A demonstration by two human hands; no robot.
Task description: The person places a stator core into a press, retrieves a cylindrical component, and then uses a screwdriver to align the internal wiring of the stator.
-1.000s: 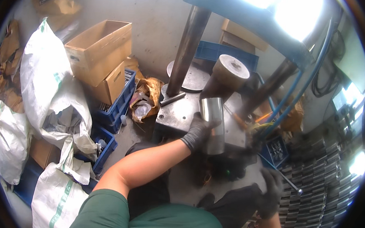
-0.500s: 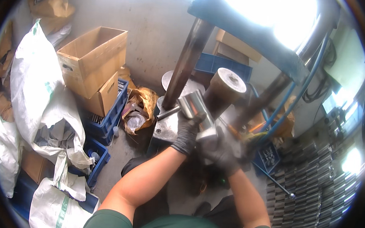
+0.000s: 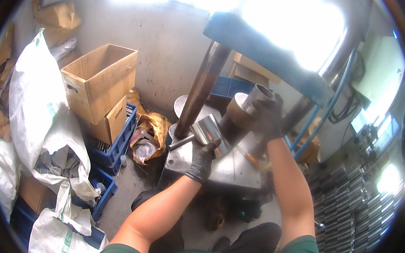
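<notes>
My left hand [image 3: 201, 162], in a dark glove, is closed around a shiny metal cylinder [image 3: 207, 127] above the press table. A thinner dark rod or tube [image 3: 180, 143] sticks out beside that cylinder; how the two connect is unclear. My right hand [image 3: 271, 115], also gloved and blurred, is closed on a hollow metal sleeve [image 3: 262, 91] with its open end up. The sleeve is at the top of a thick round metal post [image 3: 235, 113]; I cannot tell whether it rests on it. The metal press table [image 3: 236, 172] lies under both hands.
A blue press crossbeam [image 3: 266, 49] spans above, on steel columns [image 3: 202, 83], with blue hoses [image 3: 324, 114] at right. Many metal tubes [image 3: 362, 217] are stacked at right. White sacks [image 3: 37, 81], cardboard boxes [image 3: 101, 82] and blue crates [image 3: 114, 156] stand at left.
My right hand has moved up and away from beside the left hand to the post's top, with the sleeve in it. The left hand keeps the shiny cylinder, slightly lower in view.
</notes>
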